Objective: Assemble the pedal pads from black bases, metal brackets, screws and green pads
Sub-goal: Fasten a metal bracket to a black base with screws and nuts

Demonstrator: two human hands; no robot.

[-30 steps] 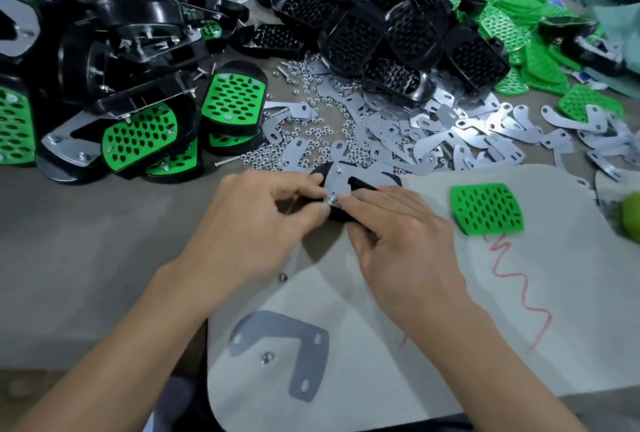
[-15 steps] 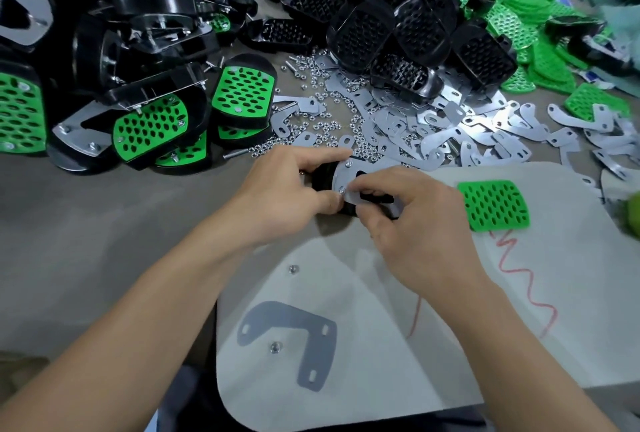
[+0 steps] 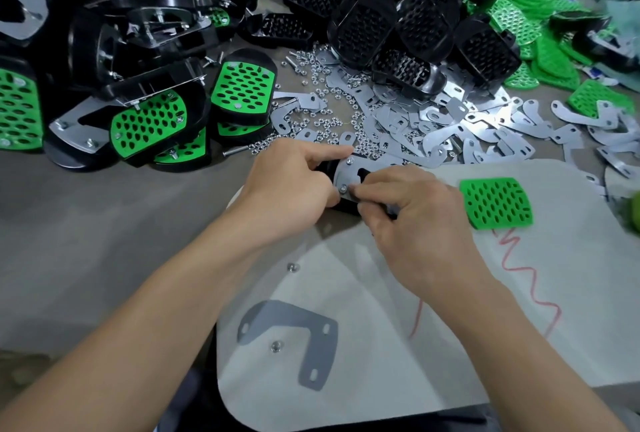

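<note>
A black base (image 3: 341, 205) with a metal bracket (image 3: 349, 173) laid on it sits at the table's centre, mostly hidden by both hands. My left hand (image 3: 291, 186) grips the base's left side, index finger stretched over its top edge. My right hand (image 3: 412, 220) pinches a nut (image 3: 343, 188) on the bracket's near corner. Another nut (image 3: 349, 161) shows at the bracket's far corner. One loose green pad (image 3: 496, 203) lies to the right on the pale mat (image 3: 467, 345).
Finished green-and-black pedals (image 3: 145, 120) are heaped at the left. Black bases (image 3: 398, 30) pile up behind, green pads (image 3: 519, 16) at the far right. Brackets (image 3: 467, 127) and nuts (image 3: 332, 120) are strewn between. A spare bracket (image 3: 294, 338) and two nuts lie on the mat.
The camera view has shifted slightly. My right hand's fingers have turned at the near nut on the bracket, while my left hand keeps holding the base in place.
</note>
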